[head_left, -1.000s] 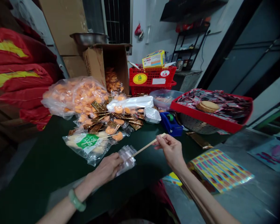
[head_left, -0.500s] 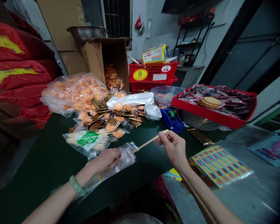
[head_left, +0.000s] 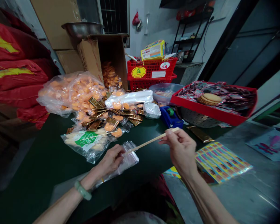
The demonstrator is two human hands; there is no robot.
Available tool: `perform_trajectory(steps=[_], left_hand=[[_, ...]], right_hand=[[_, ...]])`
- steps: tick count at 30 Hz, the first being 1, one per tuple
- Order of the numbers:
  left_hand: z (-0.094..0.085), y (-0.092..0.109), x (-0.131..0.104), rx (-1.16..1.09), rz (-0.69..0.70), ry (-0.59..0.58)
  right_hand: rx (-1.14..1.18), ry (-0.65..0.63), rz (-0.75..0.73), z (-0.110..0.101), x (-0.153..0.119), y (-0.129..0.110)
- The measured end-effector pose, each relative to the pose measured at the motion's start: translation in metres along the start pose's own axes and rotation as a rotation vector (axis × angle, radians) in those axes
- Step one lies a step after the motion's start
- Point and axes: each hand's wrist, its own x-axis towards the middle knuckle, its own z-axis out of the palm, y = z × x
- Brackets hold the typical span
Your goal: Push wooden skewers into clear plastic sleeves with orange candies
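My right hand (head_left: 180, 144) pinches the upper end of a thin wooden stick (head_left: 151, 141), which slants down to the left. The stick's lower end reaches the fingertips of my left hand (head_left: 113, 158), over some clear plastic bags (head_left: 130, 155). My left hand is closed on the bags near the table's front; whether its fingers also grip the stick I cannot tell. Beyond it lies a clear packet of pale sticks with a green label (head_left: 86, 140). Behind that packet are gold sachets (head_left: 95, 121) and small bags of orange pieces (head_left: 109, 127).
A blue tape dispenser (head_left: 170, 117) and a foil tray (head_left: 152, 110) stand past my right hand. Further right, a red tray (head_left: 207, 109) holds dark sachets and biscuits. Red baskets (head_left: 151, 74) and an open cardboard box (head_left: 90, 59) are at the back. Printed yellow cartons (head_left: 224, 161) lie right.
My right hand has moved right and a little nearer with the stick. The stick's lower end now meets my left fingertips. The view has shifted slightly.
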Motion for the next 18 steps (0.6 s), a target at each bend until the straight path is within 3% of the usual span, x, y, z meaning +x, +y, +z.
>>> perform_trajectory(steps=[3,7,14,18], left_hand=[[0.002,-0.003,0.001,-0.050,-0.040,0.036],[0.000,-0.003,0.003,0.029,-0.002,-0.087],[-0.010,0.008,0.012,0.386,0.057,-0.272],[-0.015,0.003,0.014,0.242,0.088,-0.284]], right_hand=[[-0.103,-0.057,0.005,0.005,-0.002,0.012],[-0.196,-0.010,-0.046,0.004,0.001,0.020],[-0.246,-0.033,-0.029,-0.005,0.008,0.016],[-0.247,0.023,-0.095,-0.004,0.010,0.003]])
